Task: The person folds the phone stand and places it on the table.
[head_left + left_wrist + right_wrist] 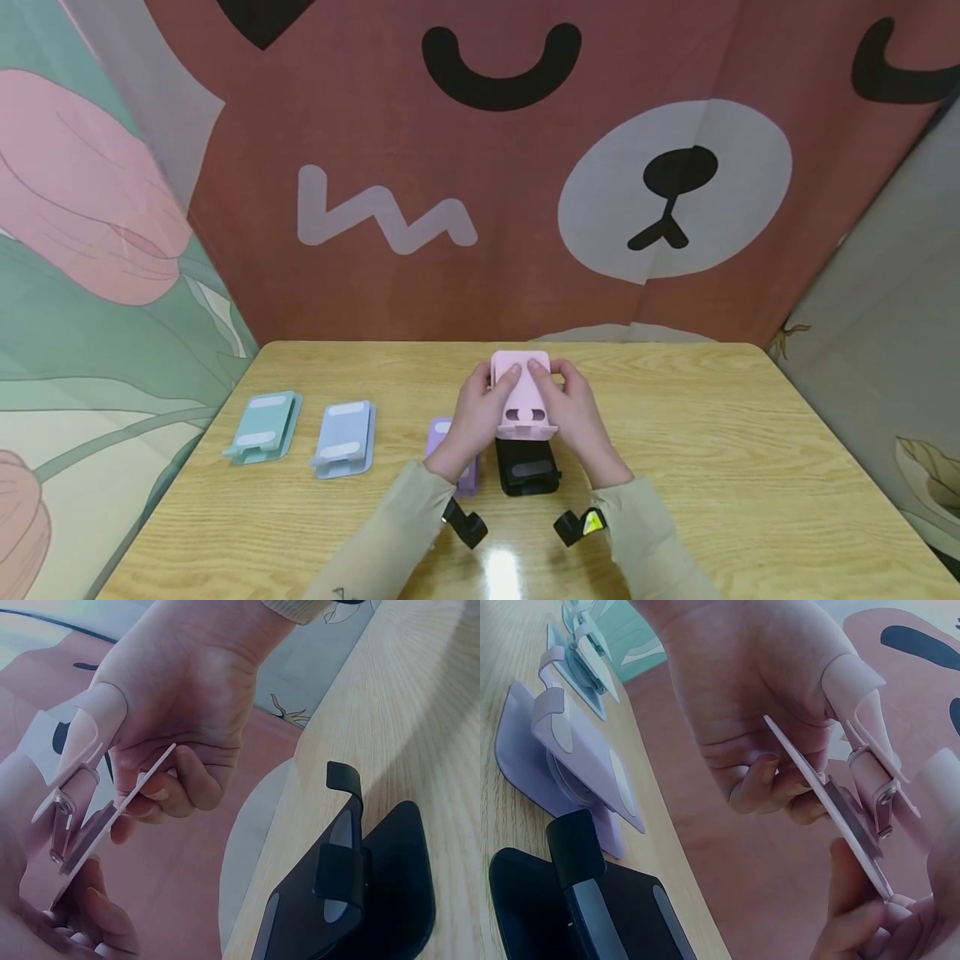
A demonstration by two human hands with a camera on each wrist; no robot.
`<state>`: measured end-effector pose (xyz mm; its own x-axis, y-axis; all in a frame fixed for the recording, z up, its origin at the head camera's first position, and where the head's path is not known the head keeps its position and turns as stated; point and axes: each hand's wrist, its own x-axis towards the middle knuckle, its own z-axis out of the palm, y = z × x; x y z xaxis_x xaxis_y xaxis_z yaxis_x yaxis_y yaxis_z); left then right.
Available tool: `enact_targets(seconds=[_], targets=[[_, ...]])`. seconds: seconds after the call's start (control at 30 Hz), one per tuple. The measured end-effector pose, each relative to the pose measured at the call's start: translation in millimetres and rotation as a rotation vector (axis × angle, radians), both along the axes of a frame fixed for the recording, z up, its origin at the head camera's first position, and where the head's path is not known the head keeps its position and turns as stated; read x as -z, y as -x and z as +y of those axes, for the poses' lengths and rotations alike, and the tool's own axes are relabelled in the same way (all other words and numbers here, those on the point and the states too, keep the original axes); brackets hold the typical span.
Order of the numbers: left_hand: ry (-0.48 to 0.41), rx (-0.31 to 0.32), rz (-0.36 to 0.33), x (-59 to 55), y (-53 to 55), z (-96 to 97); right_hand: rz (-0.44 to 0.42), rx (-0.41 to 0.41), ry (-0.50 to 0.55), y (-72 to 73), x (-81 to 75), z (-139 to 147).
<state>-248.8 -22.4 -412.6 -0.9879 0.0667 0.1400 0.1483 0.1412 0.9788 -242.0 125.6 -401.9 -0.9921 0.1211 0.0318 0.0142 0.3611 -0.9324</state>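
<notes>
Both hands hold a pink folding phone stand [523,398] above the table, its lip toward the person. My left hand [474,408] grips its left edge, thumb on the front plate and fingers behind. On the opposite edge my right hand [576,408] does the same. In the left wrist view the stand's base plate [120,814] and front plate are slightly apart, with a hinge [66,814] between them. A black phone stand [528,468] lies on the table just below the pink one. Partly hidden behind the left wrist is a purple phone stand [468,479].
Further left on the wooden table [712,467] lie a light blue phone stand [344,437] and a teal phone stand [264,427]. A patterned cloth [510,275] hangs behind the table's far edge. Small black devices [467,525] sit at both wrists.
</notes>
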Motion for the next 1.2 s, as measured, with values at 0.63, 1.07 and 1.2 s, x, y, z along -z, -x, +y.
enact_targets(seconds=[0.63, 1.07, 1.2], targets=[[0.002, -0.001, 0.018, 2.3, -0.9, 1.0, -0.011, -0.009, 0.005, -0.7, 3.1, 0.5], [0.04, -0.009, 0.069, 5.3, -0.2, 4.6, -0.039, -0.024, 0.121, 2.5, 1.8, 6.0], [0.033, 0.003, 0.073, 4.3, 0.4, 6.4, -0.042, -0.022, 0.155, 3.5, 1.0, 7.7]])
